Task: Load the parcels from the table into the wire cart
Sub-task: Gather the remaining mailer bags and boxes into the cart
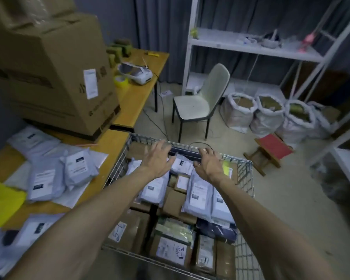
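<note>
The wire cart (245,172) stands in front of me against the wooden table (85,197), filled with grey mailer bags (198,195) and brown cardboard parcels (129,229). Both my arms reach out over the load. My left hand (157,157) hovers with its fingers spread just short of the dark bar (186,153) on the cart's far rim. My right hand (207,161) is beside it with fingers loosely bent over that bar, and it holds nothing. Several grey mailer parcels (77,168) and a yellow one (2,203) lie on the table at the left.
A big cardboard box (55,81) sits at the back of the table, with a label printer (137,74) and yellow tape beyond. A pale chair (198,102), white sacks (267,116), a red stool (271,150) and white shelving (251,47) stand behind the cart.
</note>
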